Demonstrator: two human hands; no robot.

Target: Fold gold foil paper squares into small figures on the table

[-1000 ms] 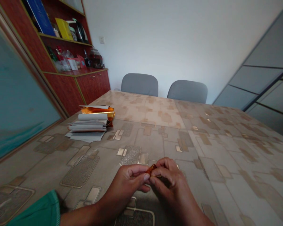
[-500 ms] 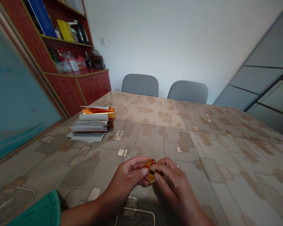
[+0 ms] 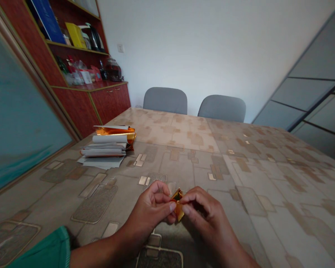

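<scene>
you hold the small folded golden piece (image 3: pixel 179 211) between your two hands, above the near part of the bench (image 3: pixel 190 163). the grip of your left hand (image 3: pixel 152 210) is closed on its left side, with the thumb on it. the grip of your right hand (image 3: pixel 209 214) is closed on its right side, with the thumb and the fingers. these fingers hide a part of the piece. to the left and farther away, well apart from your hands, there lies the stack of folded sheets (image 3: pixel 108 149), grey-white outside, with shiny orange-gold at its upper part. behind the far edge of the bench stand two grey chairs (image 3: pixel 165 100), and behind them is the white wall (image 3: pixel 184 48). at the far left, the red cabinet (image 3: pixel 111 102) carries a dark glass jar (image 3: pixel 113 70).
</scene>
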